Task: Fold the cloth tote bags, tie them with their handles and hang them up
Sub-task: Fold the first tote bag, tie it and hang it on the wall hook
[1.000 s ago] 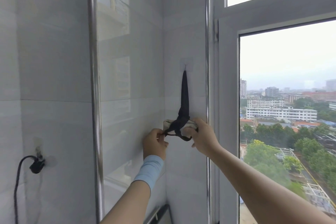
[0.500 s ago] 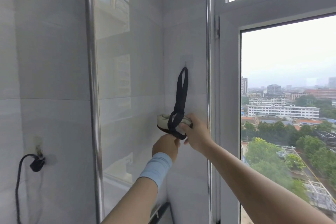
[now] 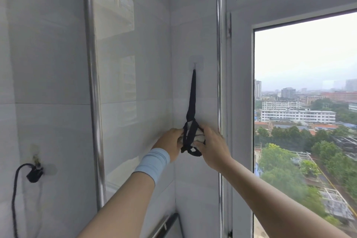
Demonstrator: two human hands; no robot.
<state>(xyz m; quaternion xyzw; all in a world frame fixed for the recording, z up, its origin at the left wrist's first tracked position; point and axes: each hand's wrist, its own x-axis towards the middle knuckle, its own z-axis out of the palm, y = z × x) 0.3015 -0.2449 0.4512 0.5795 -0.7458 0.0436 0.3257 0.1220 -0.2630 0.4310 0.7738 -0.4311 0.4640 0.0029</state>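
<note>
Tote bag (image 3: 199, 137): mostly hidden, I see little.
Handle (image 3: 193, 92): hangs on wall hook (image 3: 195, 64).
Left hand (image 3: 171, 144): grips bag's left side.
Right hand (image 3: 214, 147): grips right side.

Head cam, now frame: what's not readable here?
All head view.
1. folded tote bag: mostly covered by the left hand, the right hand and its black handle; knot unreadable.
2. adhesive hook: clear, too small to see how the handle seats.
3. black cord: lower end cut by the bottom edge.
4. metal bar: cut by the bottom edge.
</note>
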